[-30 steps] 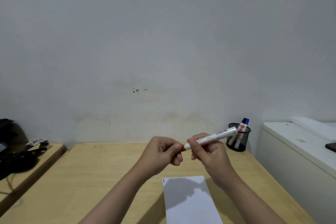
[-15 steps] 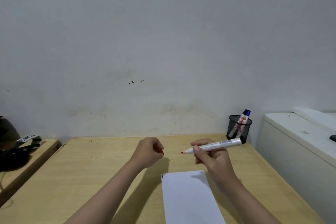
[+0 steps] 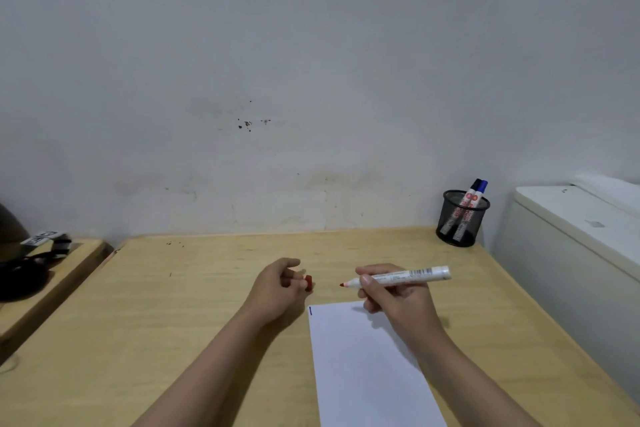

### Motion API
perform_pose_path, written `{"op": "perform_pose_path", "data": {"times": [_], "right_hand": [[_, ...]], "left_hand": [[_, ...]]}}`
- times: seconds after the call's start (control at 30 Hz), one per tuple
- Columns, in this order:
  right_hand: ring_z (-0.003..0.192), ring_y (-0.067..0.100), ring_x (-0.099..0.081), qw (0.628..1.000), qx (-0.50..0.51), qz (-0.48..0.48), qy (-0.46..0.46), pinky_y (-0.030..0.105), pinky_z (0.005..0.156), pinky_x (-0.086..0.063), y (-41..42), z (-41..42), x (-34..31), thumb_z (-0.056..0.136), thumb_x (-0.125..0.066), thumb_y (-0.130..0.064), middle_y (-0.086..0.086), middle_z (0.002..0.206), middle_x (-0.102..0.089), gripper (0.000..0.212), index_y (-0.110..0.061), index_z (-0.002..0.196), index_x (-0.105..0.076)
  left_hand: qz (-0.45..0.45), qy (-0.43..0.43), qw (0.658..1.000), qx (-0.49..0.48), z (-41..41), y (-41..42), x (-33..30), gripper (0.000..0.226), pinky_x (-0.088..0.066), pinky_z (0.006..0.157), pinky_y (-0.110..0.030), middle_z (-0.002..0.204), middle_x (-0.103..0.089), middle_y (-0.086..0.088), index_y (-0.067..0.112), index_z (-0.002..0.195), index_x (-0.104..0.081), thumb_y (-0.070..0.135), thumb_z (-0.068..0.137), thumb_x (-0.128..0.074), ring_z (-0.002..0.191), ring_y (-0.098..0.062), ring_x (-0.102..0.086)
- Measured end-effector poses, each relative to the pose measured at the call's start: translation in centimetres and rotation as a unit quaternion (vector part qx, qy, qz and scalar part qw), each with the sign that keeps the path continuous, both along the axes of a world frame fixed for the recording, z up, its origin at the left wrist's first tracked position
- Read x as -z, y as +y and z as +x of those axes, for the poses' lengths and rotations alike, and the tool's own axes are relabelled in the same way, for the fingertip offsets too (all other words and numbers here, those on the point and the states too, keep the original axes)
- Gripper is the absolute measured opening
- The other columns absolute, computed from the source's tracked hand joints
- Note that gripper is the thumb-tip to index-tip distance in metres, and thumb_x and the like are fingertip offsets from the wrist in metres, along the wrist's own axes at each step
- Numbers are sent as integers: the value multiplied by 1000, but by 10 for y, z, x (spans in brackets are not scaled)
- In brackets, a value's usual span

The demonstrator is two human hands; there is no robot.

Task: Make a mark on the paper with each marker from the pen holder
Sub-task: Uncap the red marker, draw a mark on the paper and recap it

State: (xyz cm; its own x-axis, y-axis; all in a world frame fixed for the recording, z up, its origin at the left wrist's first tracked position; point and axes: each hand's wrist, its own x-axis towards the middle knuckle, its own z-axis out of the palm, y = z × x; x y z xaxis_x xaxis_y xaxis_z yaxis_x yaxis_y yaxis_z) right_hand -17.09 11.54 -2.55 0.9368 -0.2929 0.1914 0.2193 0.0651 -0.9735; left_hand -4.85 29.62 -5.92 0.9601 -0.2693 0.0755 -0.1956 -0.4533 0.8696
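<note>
My right hand [image 3: 394, 295] grips an uncapped white marker [image 3: 405, 277] with a red tip pointing left, just above the far edge of a white paper [image 3: 363, 364]. The paper lies on the wooden desk [image 3: 180, 315] and bears one short dark line at its far left corner. My left hand [image 3: 277, 288] rests on the desk left of the paper, fingers closed on the red cap [image 3: 308, 282]. A black mesh pen holder [image 3: 459, 218] at the desk's far right corner contains two capped markers [image 3: 472, 196], one blue-capped, one black-capped.
A white cabinet-like unit [image 3: 571, 236] stands against the desk's right side. On the left, a lower wooden surface [image 3: 52, 274] carries a black device with straps [image 3: 20, 263]. A grey wall rises right behind the desk.
My hands pulled the red cap off the marker and moved apart. The left hand lowered to the desk with the cap; the right hand came down over the paper's far edge.
</note>
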Motion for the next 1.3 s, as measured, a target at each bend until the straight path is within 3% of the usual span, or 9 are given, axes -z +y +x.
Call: {"op": "perform_pose_path", "data": {"times": [0.07, 0.2, 0.4, 0.6, 0.83, 1.0, 1.13, 1.2, 1.3], "right_hand": [[57, 15, -60, 1000, 4, -2, 11, 32, 59, -52, 4, 2, 2, 80, -71, -11, 2, 66, -72, 8, -16, 86, -74], [60, 15, -62, 999, 13, -2, 37, 35, 58, -54, 15, 9, 4, 77, -73, -14, 3, 68, -72, 8, -17, 84, -75], [56, 14, -60, 993, -7, -25, 111, 30, 51, -50, 38, 35, 19, 79, -68, -11, 3, 62, -67, 7, -15, 76, -73], [58, 8, -63, 991, 11, -76, 106, 25, 47, -49, 41, 34, 36, 79, -62, -4, -3, 61, -68, 11, -11, 73, -70], [62, 15, -67, 988, 17, -121, 90, 29, 51, -53, 41, 37, 42, 78, -63, -6, -6, 57, -69, 11, -11, 71, -69], [75, 20, -70, 986, 20, -143, 86, 30, 59, -57, 40, 40, 46, 78, -64, -9, 5, 70, -71, 10, -14, 71, -69], [63, 15, -66, 983, 24, -163, 84, 29, 57, -54, 41, 39, 46, 78, -64, -10, 13, 74, -71, 7, -9, 73, -68], [60, 22, -64, 982, 25, -170, 84, 34, 56, -53, 42, 40, 45, 78, -63, -10, 17, 73, -70, 8, -5, 73, -67], [53, 15, -58, 980, 24, -176, 92, 31, 54, -50, 42, 42, 45, 76, -62, -10, 13, 67, -68, 8, -4, 72, -65]], "left_hand": [[-21, -13, 1000, -3, -13, 6, -2, 23, -50, 80, -23, 93, -68, -6, 18, 104, -60, 12, 83, -65, 87, -14, -64], [3, -23, 999, 32, -50, 16, 0, 19, -49, 64, -14, 84, -69, 2, 24, 86, -66, 27, 69, -77, 73, -8, -62], [96, -104, 989, 39, -58, 19, 11, 27, -48, 77, -30, 81, -63, 10, 28, 70, -64, 45, 57, -80, 77, -6, -56], [105, -141, 983, 52, -57, 22, 17, 30, -48, 85, -42, 80, -60, 14, 28, 74, -68, 53, 58, -75, 78, -3, -58], [123, -139, 980, 66, -56, 22, 16, 30, -47, 89, -41, 87, -60, 15, 29, 83, -70, 51, 63, -75, 85, 0, -56], [124, -144, 979, 70, -56, 23, 15, 29, -47, 89, -40, 86, -59, 15, 29, 83, -71, 52, 64, -74, 85, -2, -57], [120, -153, 978, 74, -56, 23, 16, 27, -45, 90, -40, 84, -59, 14, 29, 80, -71, 51, 65, -74, 84, -2, -57], [115, -154, 979, 74, -55, 23, 17, 27, -45, 90, -41, 84, -59, 14, 28, 78, -71, 51, 64, -74, 83, -2, -58], [106, -152, 980, 72, -54, 23, 19, 30, -47, 87, -43, 83, -60, 14, 29, 77, -71, 54, 61, -72, 82, -3, -58]]}}
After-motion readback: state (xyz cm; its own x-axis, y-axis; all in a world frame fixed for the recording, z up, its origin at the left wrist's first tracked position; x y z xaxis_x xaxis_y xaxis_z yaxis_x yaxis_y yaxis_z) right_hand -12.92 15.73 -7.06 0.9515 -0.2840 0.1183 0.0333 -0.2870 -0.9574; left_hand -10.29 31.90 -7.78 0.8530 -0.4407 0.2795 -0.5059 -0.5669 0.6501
